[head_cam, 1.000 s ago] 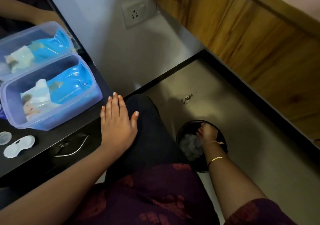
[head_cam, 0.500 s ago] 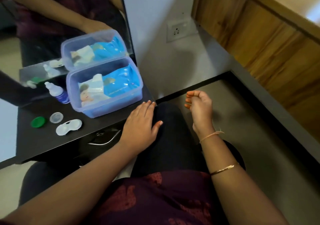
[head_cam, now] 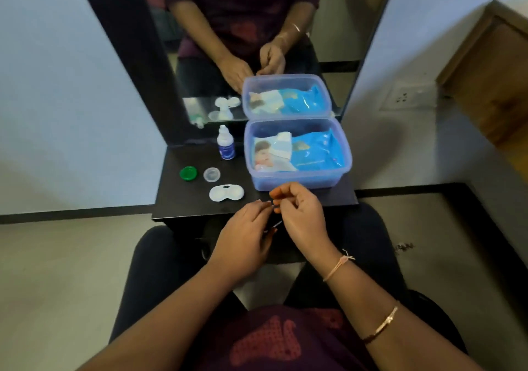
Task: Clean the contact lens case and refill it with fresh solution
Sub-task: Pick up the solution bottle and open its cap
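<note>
**A:** Which step is she sitting at right now?

**B:** I'm reading it as between wiping and refilling. The contact lens case (head_cam: 226,193) is lying open on the black table (head_cam: 183,207), both wells facing up, with its green cap (head_cam: 188,173) and clear cap (head_cam: 211,175) resting apart from it, just behind.

**A:** And the hands?

**B:** Both are hovering at the table's front edge, near the case but not touching it. The right hand (head_cam: 300,216) is curling its fingers (head_cam: 281,195) into a pinch; the left hand (head_cam: 245,239) is bringing its fingertips (head_cam: 264,205) up against them. Whether something tiny is being pinched there, I cannot tell.

**A:** So what is the next move calling for?

**B:** Probably reaching for the solution bottle (head_cam: 225,143), standing beside the blue box (head_cam: 297,182) of wipes, then tipping it carefully over each shallow well without overfilling.
</note>
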